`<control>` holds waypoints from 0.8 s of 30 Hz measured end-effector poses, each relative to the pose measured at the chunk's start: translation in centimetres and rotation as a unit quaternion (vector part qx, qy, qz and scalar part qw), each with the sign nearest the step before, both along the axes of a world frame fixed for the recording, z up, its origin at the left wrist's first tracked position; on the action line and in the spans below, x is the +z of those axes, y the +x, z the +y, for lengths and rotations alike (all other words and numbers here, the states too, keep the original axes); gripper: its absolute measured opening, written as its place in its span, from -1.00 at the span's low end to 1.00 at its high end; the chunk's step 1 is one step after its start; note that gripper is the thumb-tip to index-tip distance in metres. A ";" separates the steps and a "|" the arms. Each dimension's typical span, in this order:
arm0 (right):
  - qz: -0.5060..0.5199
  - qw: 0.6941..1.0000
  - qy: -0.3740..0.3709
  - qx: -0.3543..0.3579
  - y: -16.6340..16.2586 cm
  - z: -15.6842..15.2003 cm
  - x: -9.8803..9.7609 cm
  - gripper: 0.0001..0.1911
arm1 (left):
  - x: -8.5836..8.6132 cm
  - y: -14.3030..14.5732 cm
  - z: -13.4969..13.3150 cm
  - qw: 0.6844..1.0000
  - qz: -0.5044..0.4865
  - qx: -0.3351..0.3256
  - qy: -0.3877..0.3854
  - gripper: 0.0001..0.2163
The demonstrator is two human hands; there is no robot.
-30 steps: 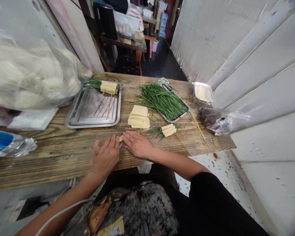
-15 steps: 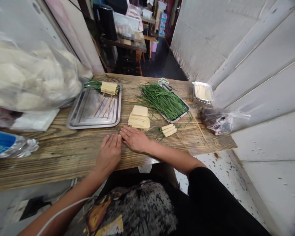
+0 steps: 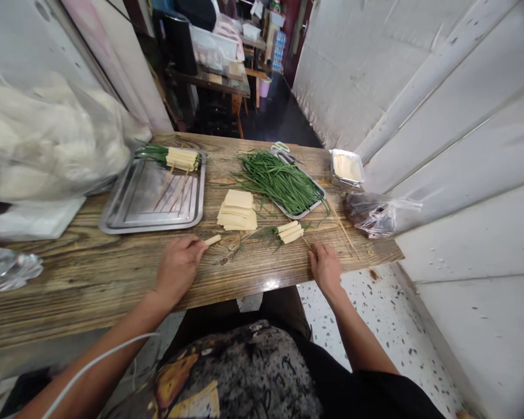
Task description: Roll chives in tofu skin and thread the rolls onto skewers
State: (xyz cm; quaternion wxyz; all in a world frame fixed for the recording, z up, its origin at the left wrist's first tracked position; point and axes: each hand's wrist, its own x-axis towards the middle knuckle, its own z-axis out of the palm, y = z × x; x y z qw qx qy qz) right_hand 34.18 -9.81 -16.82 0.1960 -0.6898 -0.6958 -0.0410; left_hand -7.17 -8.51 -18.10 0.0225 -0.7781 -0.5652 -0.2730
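Observation:
My left hand [image 3: 181,265] is closed around a small rolled tofu sheet [image 3: 212,239], whose pale end sticks out past the fingertips. On the right, my right hand [image 3: 325,265] pinches the end of a thin wooden skewer [image 3: 306,242] that runs into a few tofu rolls [image 3: 289,231] with green tips, lying on the table. Between the hands and a little farther back lies a stack of square tofu sheets [image 3: 237,210]. Behind it, long green chives [image 3: 283,180] are heaped on a small metal tray [image 3: 322,198].
A metal tray [image 3: 152,224] at the left holds finished skewered rolls [image 3: 182,159]. Loose skewers [image 3: 344,230], a foil box [image 3: 347,169] and a bagged dark item [image 3: 373,212] are at the right. Scissors [image 3: 280,147] lie behind the chives. A water bottle [image 3: 13,269] and large plastic bag [image 3: 52,139] stand left.
My hands, flat together on the table before, have parted. The left now holds a tofu roll; the right has moved right to the skewer. The view has shifted slightly.

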 end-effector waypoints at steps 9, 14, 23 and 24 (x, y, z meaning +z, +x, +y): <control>0.128 0.986 0.062 0.092 -0.1 -3.2 0.8 -0.69 | -0.6 -0.5 0.3 0.999 -0.047 -0.009 0.016 -0.58; 0.167 0.971 0.129 0.109 -1.6 -7.1 4.0 -0.77 | -1.2 -0.2 0.3 0.997 -0.080 0.001 0.019 -0.59; 0.236 0.938 -0.017 0.252 -10.5 -7.7 3.7 -0.76 | -1.1 -0.7 1.3 0.997 -0.070 -0.020 -0.037 -0.55; 0.229 0.940 -0.040 0.249 -11.3 -7.5 2.9 -0.75 | -1.1 -0.7 1.4 0.997 -0.066 -0.022 -0.044 -0.55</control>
